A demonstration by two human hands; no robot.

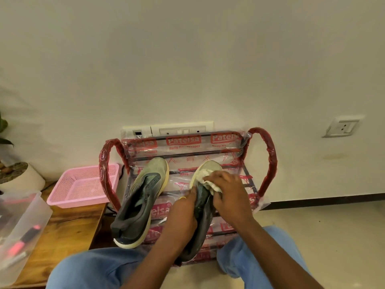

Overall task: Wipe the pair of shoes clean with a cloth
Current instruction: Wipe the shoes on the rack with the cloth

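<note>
My left hand [183,211] grips the held shoe [208,166] round its middle, fingers curled over the dark upper and the thumb lying along its inner side; a yellow band shows on one finger. My right hand [227,190] bunches the white cloth [205,177] under curled fingers and presses it onto the shoe just behind the pale toe; the cloth spills out on both sides of my knuckles. The shoe points away from me, toe toward the wall, its heel down between my knees and hidden by my left forearm; whether the heel rests on anything I cannot tell.

The second shoe [141,197] lies just beside it on the left, apart from both hands, flat on the plastic-wrapped metal rack [227,152], toe also toward the wall; its upper is grey-green and dusty, the sole cream. The rack has red-wrapped curved handles at either end and stands against the wall, below a wall socket panel [181,129].

To the left sits a pink mesh basket [83,184] on a wooden table [68,222]; nearer me on that table is a clear plastic box [20,215]; a potted plant [18,176] stands in the corner beyond.
</note>
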